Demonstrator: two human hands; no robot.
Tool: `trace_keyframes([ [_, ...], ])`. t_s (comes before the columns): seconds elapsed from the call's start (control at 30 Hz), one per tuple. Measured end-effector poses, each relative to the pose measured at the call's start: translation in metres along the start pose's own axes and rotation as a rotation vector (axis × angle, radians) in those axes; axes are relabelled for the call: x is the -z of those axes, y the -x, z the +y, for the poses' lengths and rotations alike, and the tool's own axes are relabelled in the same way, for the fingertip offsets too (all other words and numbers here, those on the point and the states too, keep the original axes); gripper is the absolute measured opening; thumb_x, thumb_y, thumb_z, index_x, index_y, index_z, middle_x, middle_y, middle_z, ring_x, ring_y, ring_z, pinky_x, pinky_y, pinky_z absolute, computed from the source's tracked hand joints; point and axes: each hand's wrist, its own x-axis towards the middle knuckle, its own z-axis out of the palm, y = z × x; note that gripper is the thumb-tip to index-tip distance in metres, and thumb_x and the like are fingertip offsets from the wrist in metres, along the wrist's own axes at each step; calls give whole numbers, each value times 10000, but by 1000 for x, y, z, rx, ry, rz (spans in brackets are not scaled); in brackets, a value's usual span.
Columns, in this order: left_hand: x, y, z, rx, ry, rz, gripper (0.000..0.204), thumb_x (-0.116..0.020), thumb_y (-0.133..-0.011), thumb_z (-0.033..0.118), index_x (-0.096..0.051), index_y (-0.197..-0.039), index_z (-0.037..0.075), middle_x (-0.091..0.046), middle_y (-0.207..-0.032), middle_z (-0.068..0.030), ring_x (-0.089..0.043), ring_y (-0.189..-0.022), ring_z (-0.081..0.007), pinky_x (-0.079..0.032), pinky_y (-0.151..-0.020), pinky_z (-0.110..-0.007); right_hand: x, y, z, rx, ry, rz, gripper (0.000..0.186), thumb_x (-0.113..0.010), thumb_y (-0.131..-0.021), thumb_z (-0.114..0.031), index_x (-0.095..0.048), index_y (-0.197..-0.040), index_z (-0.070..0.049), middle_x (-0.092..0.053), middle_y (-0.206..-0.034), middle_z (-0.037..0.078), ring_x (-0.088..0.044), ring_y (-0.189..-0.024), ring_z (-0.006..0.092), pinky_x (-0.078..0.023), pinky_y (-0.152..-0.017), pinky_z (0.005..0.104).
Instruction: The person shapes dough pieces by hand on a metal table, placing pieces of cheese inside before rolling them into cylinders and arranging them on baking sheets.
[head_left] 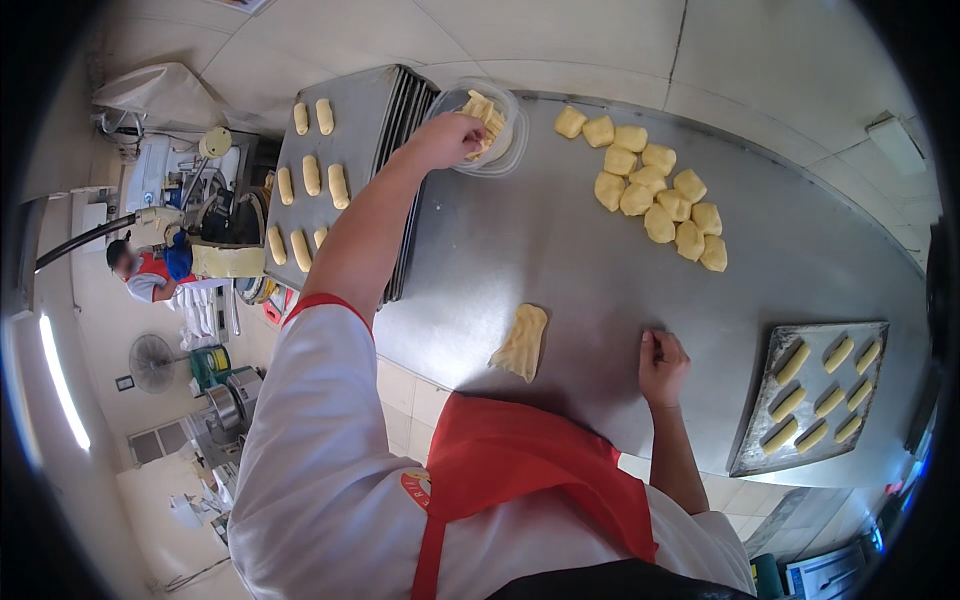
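My left hand [447, 141] reaches over the rim of a clear plastic tub [512, 150] at the table's far left. Its fingers are closed at the pale yellow strips [485, 110] in the tub; whatever they pinch is hidden. My right hand [663, 367] rests near the front edge of the steel table, fingers curled in, with nothing visible in them. A flattened piece of dough [521, 343] lies on the table between my body and the tub, touched by neither hand. Farther back and right sits a cluster of dough balls [648, 180].
At the right, a metal tray [750, 440] holds several rolled dough pieces. On the left, a stack of trays [352, 125] bears more dough rolls [312, 175]. Machines and a standing fan [152, 362] are behind it, near another person [160, 275] in a red apron.
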Motion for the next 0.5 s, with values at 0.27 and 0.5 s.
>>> trace_keyframes([
  [0.27,-2,75,41,-24,871,368,252,-720,-1049,115,-717,-1283,22,-722,-1101,-60,-708,-1011,-151,-608,-905,-325,-14,-31,-95,-101,-422,-58,160,-763,-995,-101,-756,-1130,-13,-740,-986,112,-741,-855,196,-594,-772,334],
  [0.5,-88,193,120,-211,1335,102,269,-708,-1061,86,-689,-1316,2,-714,-1206,-76,-708,-1071,-145,-626,-959,-340,-80,-40,-195,-208,-910,-139,419,-837,-953,-77,-656,-1315,30,-735,-1064,59,-686,-1044,141,-570,-917,314],
])
